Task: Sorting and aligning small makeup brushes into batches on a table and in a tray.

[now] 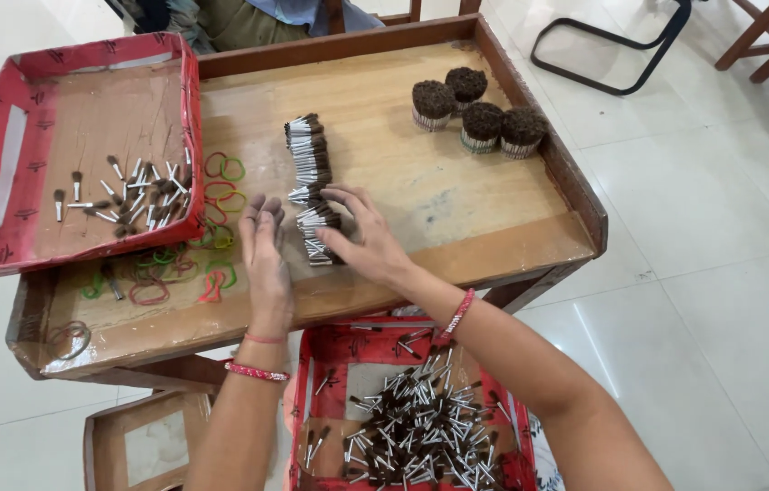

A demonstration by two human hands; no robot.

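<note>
Row of small brush heads [310, 182], dark tips and pale metal ends, laid side by side down middle of wooden worktop [457, 191], running from far end toward near edge. Near end of row cupped between both hands. Right hand [368, 238] curved round right side of row's near end, fingers bent, touching pieces; grip half closed round them, not clamped. Left hand [264, 245] just left of same end, palm turned toward row, fingers straight and together, dark smudges on fingertips; grip open, holding nothing. Red bangles on both wrists.

Left of row: loose rubber bands [221, 195], red, green, orange, scattered on worktop down toward near-left corner. Further left: red-lined cardboard tray [2, 155] resting on worktop's left part, tilted, w/ small scatter of brush heads near its right wall. Far right of worktop: four round bundles [480, 114] of brush heads standing upright, dark tips up, close together, well apart from hands.

Below worktop's near edge, betw. forearms: second red tray [321, 350] w/ big heap of loose brush heads. Bottom left: open cardboard box [107, 441] on white tiled floor [703, 236].
</note>
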